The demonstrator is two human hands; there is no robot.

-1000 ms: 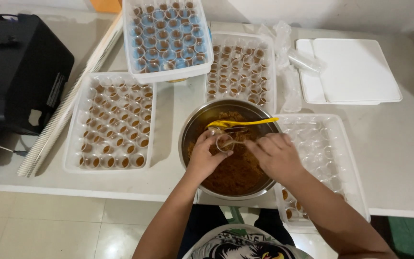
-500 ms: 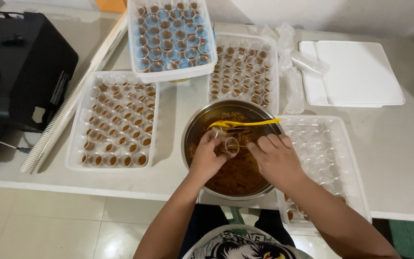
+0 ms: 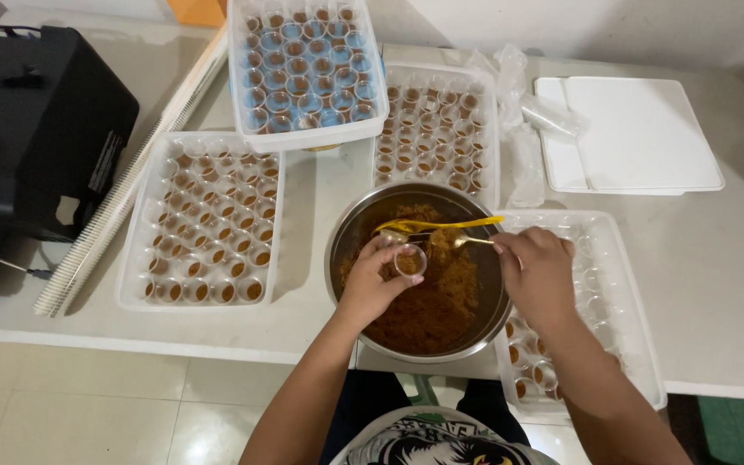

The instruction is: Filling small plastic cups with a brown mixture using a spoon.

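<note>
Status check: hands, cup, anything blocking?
Left hand holds small clear cup over metal bowl of brown mix. Right hand grips spoon beside it. Yellow spoon rests across bowl. Nothing blocking.

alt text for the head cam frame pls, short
Over a metal bowl of brown crumbly mix, the left hand holds a small clear cup while the right hand holds a small spoon beside it; a yellow spoon lies across the bowl. Trays of filled cups sit to the left and behind, a tray of mostly empty cups to the right.
</note>
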